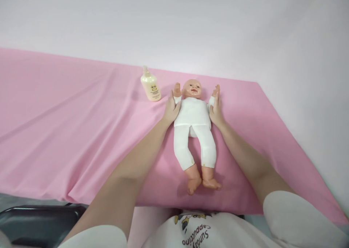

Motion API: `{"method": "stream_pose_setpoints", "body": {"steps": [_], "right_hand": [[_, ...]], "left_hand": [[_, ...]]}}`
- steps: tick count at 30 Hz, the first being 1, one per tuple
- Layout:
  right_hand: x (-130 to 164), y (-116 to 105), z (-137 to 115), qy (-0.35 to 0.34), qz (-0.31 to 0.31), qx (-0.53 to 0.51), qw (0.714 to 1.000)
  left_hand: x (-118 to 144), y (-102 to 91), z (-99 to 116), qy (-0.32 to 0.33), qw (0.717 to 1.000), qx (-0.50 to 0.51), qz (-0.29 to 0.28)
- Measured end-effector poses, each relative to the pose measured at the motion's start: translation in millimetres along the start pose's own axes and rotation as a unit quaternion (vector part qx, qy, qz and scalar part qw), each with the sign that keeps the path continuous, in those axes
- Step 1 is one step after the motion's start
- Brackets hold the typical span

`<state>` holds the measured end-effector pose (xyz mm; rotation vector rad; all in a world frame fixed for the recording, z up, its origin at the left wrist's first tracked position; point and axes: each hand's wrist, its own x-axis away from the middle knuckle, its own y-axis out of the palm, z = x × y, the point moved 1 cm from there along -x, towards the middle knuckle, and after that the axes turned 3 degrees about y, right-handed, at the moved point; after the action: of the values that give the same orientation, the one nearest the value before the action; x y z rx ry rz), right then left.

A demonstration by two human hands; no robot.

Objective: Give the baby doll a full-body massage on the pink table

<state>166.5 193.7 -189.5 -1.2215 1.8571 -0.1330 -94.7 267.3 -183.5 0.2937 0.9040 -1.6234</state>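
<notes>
A bald baby doll (192,111) in a white top and white trousers lies face up, its arms raised beside its head and its bare feet toward me. My left hand (171,109) is round the doll's arm on the left, fingers along the outside and thumb toward the chest. On the other side, my right hand (216,111) holds the doll's right-side arm in the same way, near the white sleeve. Both of the doll's small hands stick out above my fingers. Parts of its sleeves are hidden by my hands.
A cream pump bottle (151,86) with a printed label stands left of the doll's head. Pink cloth (68,113) with folds covers the table, against a white wall (163,26). A black chair (40,220) is at the lower left.
</notes>
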Motion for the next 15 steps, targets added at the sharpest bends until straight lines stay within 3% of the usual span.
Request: {"method": "stream_pose_setpoints", "body": {"steps": [5,15], "right_hand": [[1,4,15,0.07,-0.031,0.007,0.997],[-1,-2,12,0.082,-0.032,-0.034,0.996]], "left_hand": [[-1,1.1,-16,-0.04,0.999,-0.002,-0.026],[0,0.9,-33,-0.13,0.991,0.013,-0.014]]}}
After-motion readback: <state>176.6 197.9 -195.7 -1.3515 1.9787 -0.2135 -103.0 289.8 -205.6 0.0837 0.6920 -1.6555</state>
